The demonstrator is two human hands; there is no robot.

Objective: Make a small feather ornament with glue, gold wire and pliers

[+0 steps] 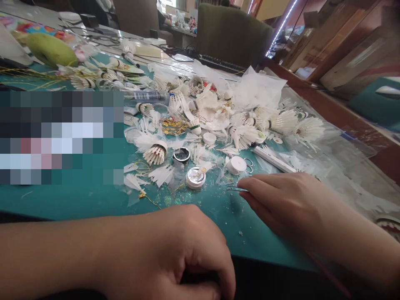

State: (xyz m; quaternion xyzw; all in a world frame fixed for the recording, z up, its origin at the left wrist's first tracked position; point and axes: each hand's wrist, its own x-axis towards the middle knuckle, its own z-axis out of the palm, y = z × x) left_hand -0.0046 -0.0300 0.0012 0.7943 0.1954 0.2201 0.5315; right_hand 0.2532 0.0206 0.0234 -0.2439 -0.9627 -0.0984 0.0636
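My right hand (290, 200) pinches a pair of thin metal tweezers (234, 189), whose tips point left over small clear beads (240, 233) scattered on the green mat (93, 200). Low in the middle, my left hand (190, 250) is curled closed near the mat's front edge. Its fingertips are hidden, so anything in them cannot be made out. Left of the tweezers sits a small white round container (196, 183) with a shiny inside and a small gold piece at its rim. A black-rimmed round container (181, 155) is behind it. Gold thread (152, 203) lies to the left.
Shuttlecocks (155, 153) and loose white feathers (163, 175) crowd the mat's middle. Scissors (249, 165) lie by a white round lid (236, 165). Gold sequins (174, 125), a clear plastic bag (259, 89) and a green fruit (51, 50) are farther back. Blurred blocks cover the left side.
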